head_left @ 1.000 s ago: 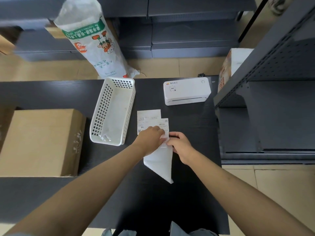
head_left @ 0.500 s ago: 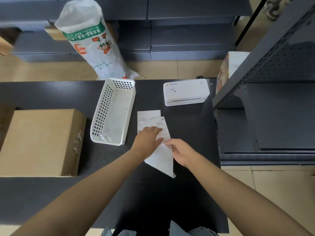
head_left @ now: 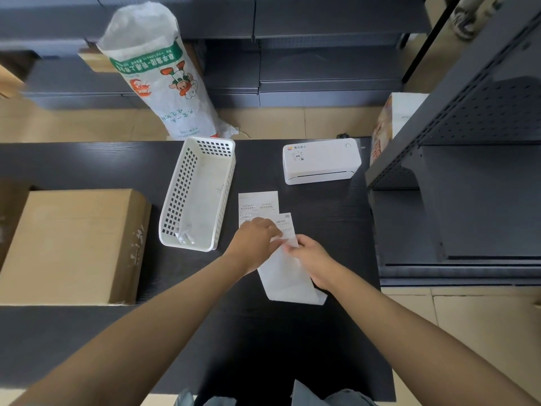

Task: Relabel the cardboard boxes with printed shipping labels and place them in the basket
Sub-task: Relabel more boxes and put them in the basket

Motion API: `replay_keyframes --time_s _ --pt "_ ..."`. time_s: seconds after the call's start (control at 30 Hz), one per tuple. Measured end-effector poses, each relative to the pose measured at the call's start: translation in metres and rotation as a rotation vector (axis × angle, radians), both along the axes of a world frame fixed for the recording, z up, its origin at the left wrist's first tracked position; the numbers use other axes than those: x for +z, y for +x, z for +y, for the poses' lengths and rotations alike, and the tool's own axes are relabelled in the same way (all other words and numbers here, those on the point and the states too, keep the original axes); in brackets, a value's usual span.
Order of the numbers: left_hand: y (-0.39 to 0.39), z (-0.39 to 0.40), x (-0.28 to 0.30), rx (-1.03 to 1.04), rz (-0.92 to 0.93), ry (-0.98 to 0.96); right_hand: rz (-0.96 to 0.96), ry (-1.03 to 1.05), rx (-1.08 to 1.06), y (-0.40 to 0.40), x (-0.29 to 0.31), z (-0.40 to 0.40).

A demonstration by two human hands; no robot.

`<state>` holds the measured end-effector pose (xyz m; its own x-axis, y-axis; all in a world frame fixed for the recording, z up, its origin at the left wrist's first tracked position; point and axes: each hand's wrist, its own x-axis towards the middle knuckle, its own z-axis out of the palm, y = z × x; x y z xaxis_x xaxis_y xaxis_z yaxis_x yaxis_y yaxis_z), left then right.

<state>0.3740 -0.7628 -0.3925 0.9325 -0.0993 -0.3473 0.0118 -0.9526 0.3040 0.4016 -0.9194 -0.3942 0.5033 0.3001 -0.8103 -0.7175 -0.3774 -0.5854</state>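
Note:
On the black table [head_left: 292,347] my left hand [head_left: 254,241] and my right hand [head_left: 310,259] meet over a printed shipping label [head_left: 285,222] and its white backing strip [head_left: 288,281]. Both hands pinch the paper at its upper edge, where the label and backing come apart. A second printed label [head_left: 257,204] lies flat just beyond them. The white perforated basket [head_left: 175,206] stands to the left of the labels. A large cardboard box [head_left: 70,244] sits at the far left of the table.
A white label printer [head_left: 322,161] stands at the back right of the table. Dark metal shelving [head_left: 468,171] rises along the right edge. A white printed sack [head_left: 158,74] leans behind the table, with stacked dark panels beyond it.
The backing strip has swung and now lies further to the right under my right hand. My right hand shifted slightly right; both hands stay on the label.

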Motion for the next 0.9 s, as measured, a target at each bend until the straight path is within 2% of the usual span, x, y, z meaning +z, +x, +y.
replay_keyframes --time_s 0.13,0.33,0.5,0.67,0.9 --pt "0.001 -0.003 0.005 0.049 0.088 -0.049 -0.121 -0.026 0.062 -0.002 0.002 -0.001" --pt "0.000 -0.007 0.012 -0.117 0.077 0.122 -0.199 -0.068 0.143 -0.009 0.003 -0.001" --pt "0.000 -0.010 0.015 -0.122 0.070 0.176 -0.198 -0.054 0.144 -0.015 0.004 0.000" --pt "-0.001 -0.003 0.013 0.012 0.103 0.054 -0.195 -0.061 0.153 -0.018 0.001 -0.001" --pt "0.005 0.008 0.019 0.374 0.024 -0.084 -0.053 -0.163 0.149 -0.019 -0.011 -0.012"
